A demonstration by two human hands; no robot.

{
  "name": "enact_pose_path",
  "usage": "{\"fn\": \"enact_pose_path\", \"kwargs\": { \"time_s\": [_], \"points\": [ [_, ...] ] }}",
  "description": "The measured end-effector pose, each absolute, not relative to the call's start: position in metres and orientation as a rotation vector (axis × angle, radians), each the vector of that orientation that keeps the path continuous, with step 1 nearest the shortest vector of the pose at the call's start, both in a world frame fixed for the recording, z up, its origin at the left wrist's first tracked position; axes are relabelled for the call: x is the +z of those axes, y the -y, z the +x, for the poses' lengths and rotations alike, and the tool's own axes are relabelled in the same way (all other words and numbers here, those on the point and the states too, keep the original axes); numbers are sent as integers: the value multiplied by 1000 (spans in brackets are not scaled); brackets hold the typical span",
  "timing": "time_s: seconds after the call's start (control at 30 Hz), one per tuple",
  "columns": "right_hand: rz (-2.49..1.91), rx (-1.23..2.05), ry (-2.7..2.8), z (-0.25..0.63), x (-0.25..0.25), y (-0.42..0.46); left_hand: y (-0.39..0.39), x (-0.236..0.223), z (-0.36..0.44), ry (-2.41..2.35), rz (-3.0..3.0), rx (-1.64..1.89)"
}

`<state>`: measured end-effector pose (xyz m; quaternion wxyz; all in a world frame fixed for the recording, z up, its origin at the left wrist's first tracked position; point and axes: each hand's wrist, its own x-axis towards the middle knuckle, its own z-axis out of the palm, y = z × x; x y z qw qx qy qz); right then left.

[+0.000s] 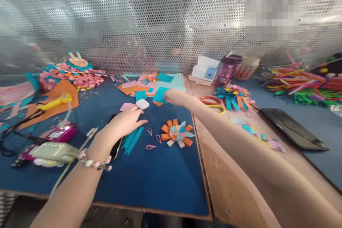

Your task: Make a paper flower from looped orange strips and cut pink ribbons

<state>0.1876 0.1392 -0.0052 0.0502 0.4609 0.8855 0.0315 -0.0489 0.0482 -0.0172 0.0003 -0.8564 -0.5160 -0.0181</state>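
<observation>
My left hand is open, its fingers spread low over the blue tabletop, beside a white rounded case and partly over a dark phone. Several blue paper strips lie just under its thumb. Farther forward, my right hand has curled fingers at the edge of a blue paper piece and appears to pinch it; the fingertips are partly hidden. Between my arms lies an orange, blue and pink paper flower, with small pink paper loops to its left.
Left are a yellow glue gun with cables and a heap of paper flowers. Red and yellow scissors, a purple jar, a black tray-like object and pipe cleaners sit right. A perforated metal panel stands behind.
</observation>
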Motion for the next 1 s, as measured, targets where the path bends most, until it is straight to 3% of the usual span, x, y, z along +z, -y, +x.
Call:
{"fn": "enact_pose_path", "kwargs": {
  "time_s": [1.0],
  "points": [
    [1174,217,-2756,180,-8,-143,-45,-15,-46,1722,-2664,-35]
  ]
}}
